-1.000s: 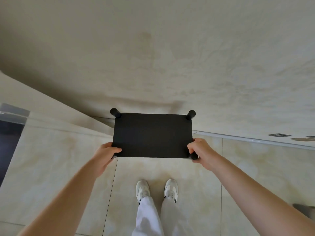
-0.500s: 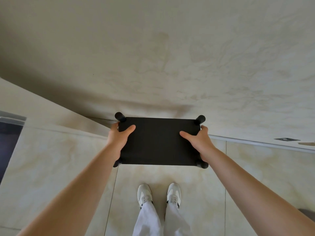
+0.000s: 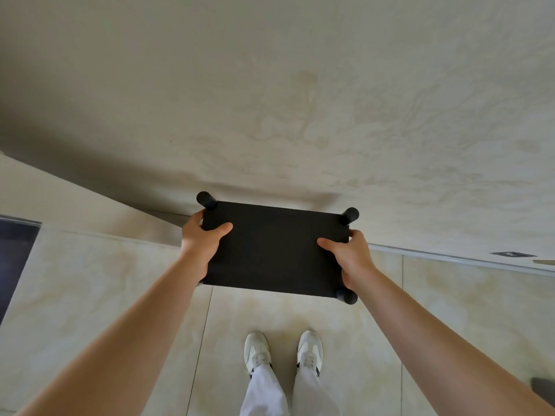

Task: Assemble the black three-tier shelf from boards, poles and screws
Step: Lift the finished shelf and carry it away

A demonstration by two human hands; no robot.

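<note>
I look straight down on the black shelf [image 3: 273,247], seen as one rectangular top board with round black pole ends at its corners. My left hand [image 3: 201,241] grips the board's left edge, thumb lying on top. My right hand [image 3: 350,256] grips the right edge the same way. The far left pole end [image 3: 206,200], far right pole end [image 3: 350,215] and near right pole end [image 3: 347,295] show. The near left corner is hidden by my left wrist. Lower tiers are hidden under the top board.
The shelf stands next to a beige marbled wall [image 3: 300,100]. Cream floor tiles [image 3: 90,295] lie below, with my white shoes [image 3: 283,351] just behind the shelf. A dark panel [image 3: 15,259] sits at the left edge, and a floor socket [image 3: 512,254] at the right.
Both hands moved from the board's near corners to its side edges, thumbs now on top. The shelf sits slightly lower and more turned in the view.
</note>
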